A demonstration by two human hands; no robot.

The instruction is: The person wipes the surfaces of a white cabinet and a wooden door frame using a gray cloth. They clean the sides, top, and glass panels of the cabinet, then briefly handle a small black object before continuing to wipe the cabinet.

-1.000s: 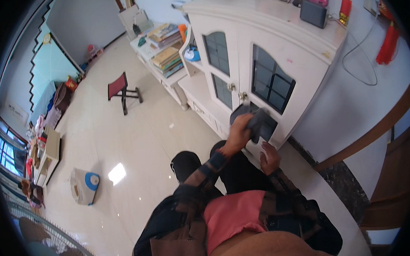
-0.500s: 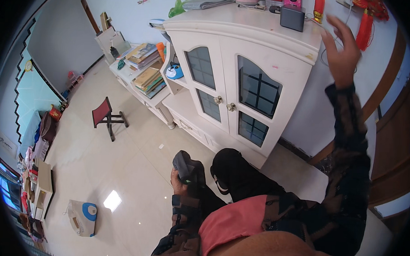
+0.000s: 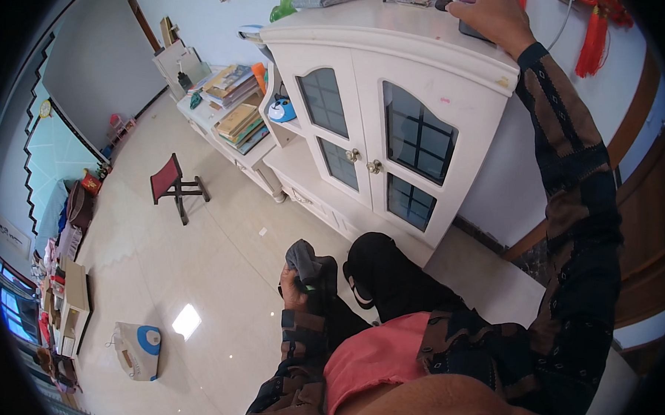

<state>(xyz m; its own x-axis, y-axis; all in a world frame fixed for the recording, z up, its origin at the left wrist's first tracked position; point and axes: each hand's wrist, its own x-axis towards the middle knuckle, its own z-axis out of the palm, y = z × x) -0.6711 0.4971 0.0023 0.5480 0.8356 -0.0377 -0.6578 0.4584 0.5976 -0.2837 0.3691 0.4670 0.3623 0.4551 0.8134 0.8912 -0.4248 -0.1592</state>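
At the glass-paned white cabinet (image 3: 366, 112), my R grip (image 3: 498, 23), raised off to the side a moment ago, is now over the top's R end, partly cut off by the upper edge, so that side's work has prob. moved up there. Near my black-clad L leg (image 3: 341, 322), dark-gray cloth (image 3: 305, 263), soft-looking, creased & bunched, lighter on top w/ darker folds below, is held in my L grip (image 3: 292, 289), fingers wrapped round it. A dark box (image 3: 472, 32) on the cabinet top is mostly hidden by the R grip; can't tell if it's closed on it or just hovering.
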